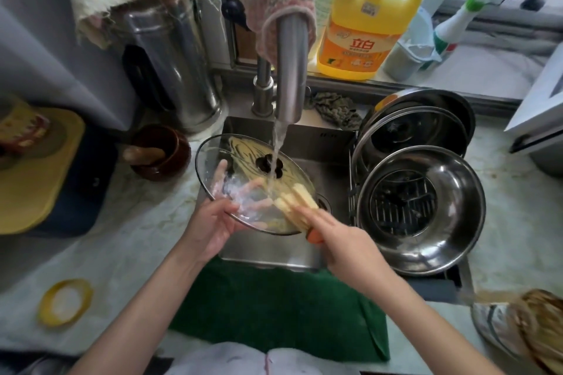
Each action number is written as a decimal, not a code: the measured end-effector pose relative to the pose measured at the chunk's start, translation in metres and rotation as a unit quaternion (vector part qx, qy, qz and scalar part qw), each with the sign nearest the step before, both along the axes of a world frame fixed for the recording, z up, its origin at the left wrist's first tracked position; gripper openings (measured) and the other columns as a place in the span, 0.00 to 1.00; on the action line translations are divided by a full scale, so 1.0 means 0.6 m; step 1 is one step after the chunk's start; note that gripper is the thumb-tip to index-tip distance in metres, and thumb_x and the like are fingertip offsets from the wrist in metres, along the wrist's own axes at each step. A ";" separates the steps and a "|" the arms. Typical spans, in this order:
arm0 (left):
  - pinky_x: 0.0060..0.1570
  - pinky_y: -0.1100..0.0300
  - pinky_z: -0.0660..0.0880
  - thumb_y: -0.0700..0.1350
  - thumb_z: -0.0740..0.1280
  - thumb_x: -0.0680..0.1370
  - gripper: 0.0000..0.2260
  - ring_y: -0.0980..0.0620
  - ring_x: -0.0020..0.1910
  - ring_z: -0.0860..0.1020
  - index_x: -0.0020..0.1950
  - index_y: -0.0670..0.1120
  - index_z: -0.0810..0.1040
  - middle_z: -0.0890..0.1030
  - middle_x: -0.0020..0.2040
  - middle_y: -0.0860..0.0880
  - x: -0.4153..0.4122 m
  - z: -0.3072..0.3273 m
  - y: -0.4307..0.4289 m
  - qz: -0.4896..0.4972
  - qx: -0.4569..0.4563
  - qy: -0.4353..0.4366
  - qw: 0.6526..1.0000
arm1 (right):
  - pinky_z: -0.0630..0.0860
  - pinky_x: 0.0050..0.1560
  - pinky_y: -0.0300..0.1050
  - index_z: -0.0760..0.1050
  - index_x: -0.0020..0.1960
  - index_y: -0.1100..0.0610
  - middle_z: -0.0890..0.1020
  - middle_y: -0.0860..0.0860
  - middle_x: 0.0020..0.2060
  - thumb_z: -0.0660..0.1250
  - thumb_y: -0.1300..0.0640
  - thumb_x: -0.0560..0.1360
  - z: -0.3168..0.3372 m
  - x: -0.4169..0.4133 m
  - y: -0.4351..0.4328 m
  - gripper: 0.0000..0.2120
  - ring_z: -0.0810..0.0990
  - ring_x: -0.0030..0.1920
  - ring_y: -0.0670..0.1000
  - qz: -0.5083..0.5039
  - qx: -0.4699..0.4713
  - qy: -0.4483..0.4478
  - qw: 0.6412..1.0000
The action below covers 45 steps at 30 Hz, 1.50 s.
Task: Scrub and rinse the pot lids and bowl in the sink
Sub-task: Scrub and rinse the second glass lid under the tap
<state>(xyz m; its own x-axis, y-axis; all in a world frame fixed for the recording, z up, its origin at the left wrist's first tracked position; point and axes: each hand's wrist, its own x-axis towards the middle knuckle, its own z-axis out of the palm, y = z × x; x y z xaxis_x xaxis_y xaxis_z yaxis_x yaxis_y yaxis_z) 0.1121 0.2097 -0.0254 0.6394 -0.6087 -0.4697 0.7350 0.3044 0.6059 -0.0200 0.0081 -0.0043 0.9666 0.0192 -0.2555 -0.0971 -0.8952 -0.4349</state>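
Note:
A round glass pot lid (240,158) with a dark knob is tilted over the sink (323,167) under the running faucet (289,70). My left hand (213,222) grips its near rim, fingers showing through the glass. My right hand (344,243) holds a bamboo brush (297,202) with an orange band, its bristles pressed against the lid's lower right edge. A steel bowl (457,222) sits in a rack at the sink's right. Behind it stand a steel-rimmed lid (411,131) and a steel pot (451,103).
A yellow detergent jug (365,27) stands on the sill. A steel kettle (170,70) and brown mortar (158,152) sit left of the sink. A green towel (274,307) lies over the front edge. A yellow ring (65,301) lies at lower left.

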 end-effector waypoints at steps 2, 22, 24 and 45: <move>0.36 0.47 0.81 0.30 0.57 0.69 0.40 0.34 0.50 0.81 0.74 0.64 0.58 0.79 0.61 0.39 0.001 0.001 0.012 -0.018 -0.007 -0.004 1.000 | 0.77 0.46 0.47 0.57 0.74 0.40 0.70 0.39 0.65 0.62 0.68 0.69 -0.032 0.025 -0.031 0.40 0.81 0.51 0.52 -0.059 -0.001 0.046 0.997; 0.42 0.42 0.81 0.39 0.74 0.68 0.43 0.30 0.62 0.73 0.72 0.69 0.56 0.70 0.70 0.40 0.001 0.021 0.086 -0.197 -0.027 -0.068 0.978 | 0.75 0.55 0.50 0.72 0.68 0.46 0.73 0.45 0.68 0.62 0.57 0.78 0.005 0.214 0.014 0.19 0.76 0.61 0.52 0.025 0.085 -0.050 0.995; 0.42 0.42 0.81 0.36 0.68 0.71 0.42 0.31 0.61 0.75 0.73 0.69 0.53 0.71 0.70 0.39 -0.003 0.021 0.077 -0.201 -0.033 -0.058 0.977 | 0.75 0.56 0.50 0.73 0.68 0.46 0.74 0.46 0.67 0.61 0.55 0.78 -0.002 0.232 -0.006 0.18 0.76 0.62 0.54 -0.017 0.030 -0.014 0.999; 0.50 0.47 0.78 0.34 0.62 0.69 0.41 0.40 0.57 0.80 0.72 0.68 0.52 0.77 0.65 0.49 -0.021 0.025 0.025 -0.243 0.125 -0.140 0.952 | 0.74 0.55 0.49 0.74 0.63 0.55 0.79 0.56 0.57 0.62 0.53 0.78 0.045 0.217 0.064 0.15 0.77 0.57 0.57 -0.151 0.112 -0.004 0.982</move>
